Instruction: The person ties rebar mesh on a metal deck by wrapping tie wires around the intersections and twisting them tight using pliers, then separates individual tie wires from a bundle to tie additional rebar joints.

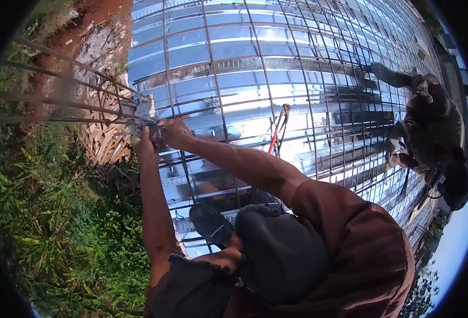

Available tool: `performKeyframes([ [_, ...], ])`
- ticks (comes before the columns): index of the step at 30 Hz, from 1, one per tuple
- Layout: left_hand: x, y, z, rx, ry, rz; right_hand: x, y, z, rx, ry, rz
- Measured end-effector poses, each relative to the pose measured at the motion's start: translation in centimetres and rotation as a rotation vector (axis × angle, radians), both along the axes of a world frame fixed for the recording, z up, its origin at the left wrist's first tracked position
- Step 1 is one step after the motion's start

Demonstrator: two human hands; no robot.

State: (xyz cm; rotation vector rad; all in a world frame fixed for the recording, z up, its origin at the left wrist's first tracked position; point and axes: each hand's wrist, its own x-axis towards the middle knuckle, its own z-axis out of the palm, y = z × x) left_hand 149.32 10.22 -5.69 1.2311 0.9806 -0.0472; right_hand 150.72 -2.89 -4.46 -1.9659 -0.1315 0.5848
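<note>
My left hand [145, 142] and my right hand [175, 133] are close together at the deck's left edge, where steel reinforcing bars [106, 111] meet a grey lump of concrete [146, 109]. The left hand's fingers are pinched near the base of the bars. Just to its right, my right hand is curled with its fingers closed. What lies between the fingers of either hand is too small and partly hidden to make out. Long-handled cutters [273, 142] with a red handle rest on the rebar mesh [218, 87], to the right of both hands.
Shiny corrugated metal decking [191, 45] lies beneath the mesh. Beyond the deck's left edge are scrap wood pieces [104, 132] and green plants [85, 238] at a lower level. A co-worker [430, 122] bends over the mesh at the right. My shoe [211, 222] stands near the edge.
</note>
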Motion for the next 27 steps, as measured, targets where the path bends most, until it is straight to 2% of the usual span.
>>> performKeyframes([
  [1, 0.4, 0.5, 0.1, -0.039, 0.066, -0.035, -0.5, -0.8, 2.2, -0.015, -0.036, -0.069],
  [4, 0.9, 0.4, -1.2, 0.044, 0.069, -0.080, -2.0, -1.4, 2.5, 0.140, -0.214, -0.153],
  [5, 0.8, 0.7, -1.8, -0.065, 0.054, -0.100, -2.4, -1.3, 2.1, 0.126, -0.252, -0.176],
  [6, 0.6, 1.3, -2.7, -0.103, 0.035, -0.148, -2.4, -0.9, 0.9, 0.112, -0.248, -0.182],
  [8, 1.2, 1.1, -2.8, -0.142, -0.004, -0.191, -2.2, -0.4, -2.2, 0.291, 0.118, -0.166],
  [10, 0.5, 1.3, -1.5, -0.186, 0.112, -0.214, -2.5, -1.3, 0.9, 0.359, 0.135, -0.128],
  [11, 0.5, 1.7, -2.6, -0.180, 0.097, -0.203, -2.3, -1.3, 2.4, 0.435, 0.170, -0.097],
  [12, 0.6, 2.1, -4.7, -0.158, 0.092, -0.214, -2.2, -0.5, -0.7, 0.364, 0.033, -0.001],
  [14, 1.1, 2.1, -5.2, -0.045, 0.046, -0.244, -2.2, -0.1, -3.5, 0.431, 0.024, 0.035],
  [15, 1.2, 1.6, -4.6, -0.040, 0.034, -0.233, -2.1, -0.1, -2.3, 0.379, 0.040, 0.041],
  [17, 1.0, 0.4, -3.3, 0.324, -0.126, -0.365, -2.2, -1.0, -0.4, 0.328, 0.055, 0.067],
  [19, 1.2, 0.3, -3.8, 0.444, -0.069, -0.332, -2.9, -2.0, 1.0, -0.021, -0.224, 0.145],
  [21, 0.9, 0.7, -4.3, 0.589, -0.159, -0.483, -5.2, -5.9, 4.0, 0.053, -0.421, -0.074],
  [22, 0.6, 0.9, -4.0, 0.599, -0.149, -0.466, -6.3, -8.4, 6.8, -0.009, -0.351, -0.128],
  [23, 0.4, 0.8, -3.4, 0.527, -0.115, -0.490, -7.7, -11.1, 7.3, -0.048, -0.435, -0.166],
  [24, 0.5, 0.6, -2.8, 0.450, -0.082, -0.510, -8.8, -14.2, 4.9, -0.231, -0.687, -0.218],
  [25, 0.7, 0.6, -3.4, 0.396, -0.123, -0.506, -10.3, -16.4, 8.2, -0.318, -0.517, -0.331],
  [26, 0.3, 0.8, -4.3, 0.339, -0.141, -0.501, -11.6, -19.5, 5.4, -0.395, -0.581, -0.445],
  [27, 0.0, 0.7, -4.1, 0.300, -0.176, -0.490, -12.9, -21.2, 5.8, -0.413, -0.579, -0.573],
])
